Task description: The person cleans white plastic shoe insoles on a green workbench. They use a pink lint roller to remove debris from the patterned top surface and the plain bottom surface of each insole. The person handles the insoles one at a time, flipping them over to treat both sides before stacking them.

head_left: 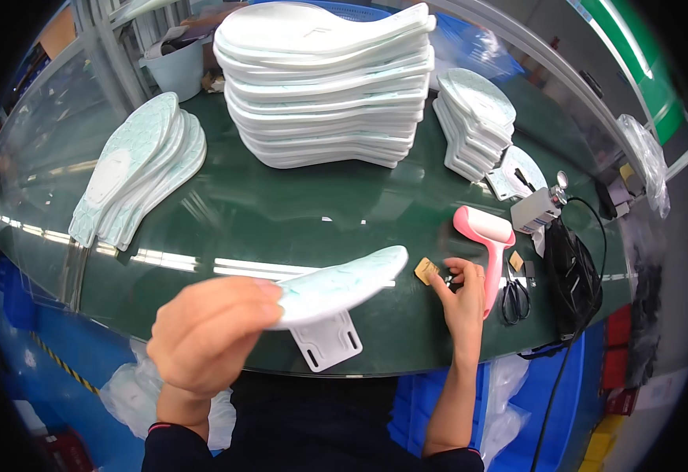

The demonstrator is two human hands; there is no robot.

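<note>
My left hand (210,330) grips the left end of a curved white panel with a pale green patterned face (348,283), held tilted above the table's near edge. Under it shows a white slotted plate (328,342); whether the two are joined I cannot tell. My right hand (463,303) is at the table, thumb and fingers curled together around something small and dark, too hidden to name. Just left of its fingertips lies a small tan square (426,271). A pink-handled lint roller (487,228) lies right beside this hand.
On the green table (296,208) stands a tall stack of white panels (328,94), with smaller stacks at left (135,169) and right (476,118). Scissors (515,301), a white bottle (536,211), a black bag (572,279) and a cable lie at the right.
</note>
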